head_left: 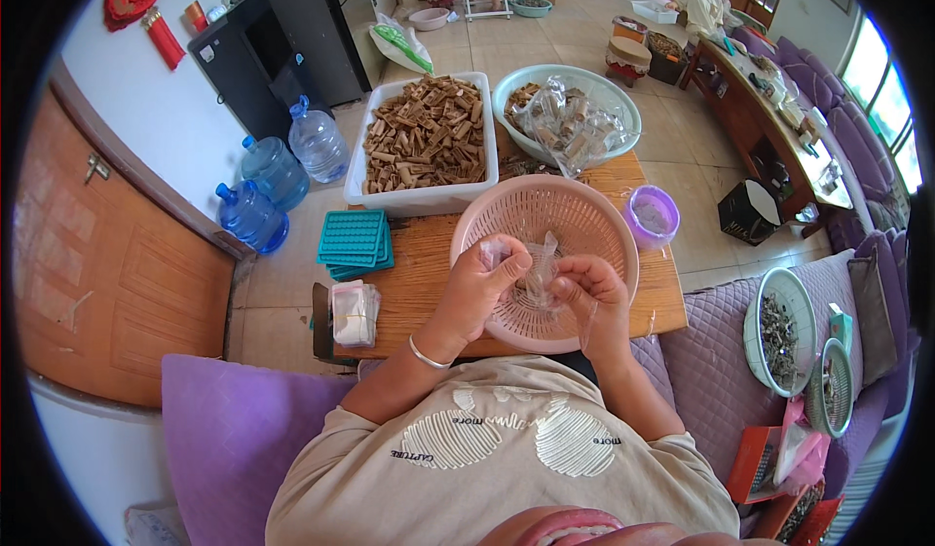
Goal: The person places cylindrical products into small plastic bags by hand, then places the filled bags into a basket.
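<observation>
Over a pink plastic colander (623, 244) on the wooden table, both my hands are closed on a thin clear plastic bag (538, 271). Its film is bunched between thumb and fingers of my left hand (492, 271). Pinched fingers of my right hand (590, 293) grip the other side of the bag, and a strip of film hangs below them. Something brownish shows through or behind the film; I cannot make out whether it lies inside the bag. A purple cup (651, 217) stands right of the colander.
Beyond the colander stand a white tub (429, 203) heaped with short brown pieces and a pale green basin (631, 117) with filled clear bags. Teal grid trays (353, 238) and a banded stack of clear bags (354, 314) lie left. Baskets (787, 327) sit on the right-hand sofa.
</observation>
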Demonstrator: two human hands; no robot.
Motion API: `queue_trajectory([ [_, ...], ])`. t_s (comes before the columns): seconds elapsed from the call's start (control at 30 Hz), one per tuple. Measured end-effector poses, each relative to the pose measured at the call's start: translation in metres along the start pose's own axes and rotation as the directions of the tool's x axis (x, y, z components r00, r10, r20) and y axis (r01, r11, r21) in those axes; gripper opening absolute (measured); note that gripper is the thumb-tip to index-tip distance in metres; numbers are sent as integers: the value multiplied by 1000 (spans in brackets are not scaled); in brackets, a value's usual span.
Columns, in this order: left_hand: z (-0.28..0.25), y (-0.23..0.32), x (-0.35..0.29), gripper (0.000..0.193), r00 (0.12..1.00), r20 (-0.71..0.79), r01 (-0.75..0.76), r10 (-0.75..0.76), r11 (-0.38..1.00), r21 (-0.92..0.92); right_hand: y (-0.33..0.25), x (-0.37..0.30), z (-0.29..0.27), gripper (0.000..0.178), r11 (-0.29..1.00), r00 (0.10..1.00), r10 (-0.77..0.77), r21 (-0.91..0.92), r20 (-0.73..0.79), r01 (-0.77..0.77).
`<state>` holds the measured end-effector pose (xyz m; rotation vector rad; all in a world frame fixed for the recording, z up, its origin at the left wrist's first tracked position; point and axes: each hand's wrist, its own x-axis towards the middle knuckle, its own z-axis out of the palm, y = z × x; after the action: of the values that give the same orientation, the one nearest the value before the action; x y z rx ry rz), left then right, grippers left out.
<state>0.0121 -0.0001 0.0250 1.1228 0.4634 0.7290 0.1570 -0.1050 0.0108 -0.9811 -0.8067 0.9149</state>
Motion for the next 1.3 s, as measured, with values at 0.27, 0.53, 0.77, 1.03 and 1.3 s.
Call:
queue_trajectory([
  [0.27, 16, -3, -6, 29, 986, -52, -156, 156, 988, 7, 2, 2, 10, 27, 972, 977, -189, -160, -101, 172],
  [0.53, 4, -4, 10, 25, 970, -43, -223, 241, 943, 248, -16, 14, 11, 32, 981, 995, -100, -169, 1, 99],
  [0.77, 3, 4, -11, 27, 858, -55, -488, 511, 843, 226, -12, 12, 5, 37, 967, 971, -219, -152, -100, 203],
  [1.03, -7, 10, -13, 26, 910, 160, -396, 383, 686, 610, -2, 10, 3, 40, 878, 933, -356, -359, -50, 316],
  [1.3, -30, 11, 1, 16, 961, 128, -259, 244, 642, 722, -13, 44, -8, 29, 840, 912, -394, -360, 112, 407],
])
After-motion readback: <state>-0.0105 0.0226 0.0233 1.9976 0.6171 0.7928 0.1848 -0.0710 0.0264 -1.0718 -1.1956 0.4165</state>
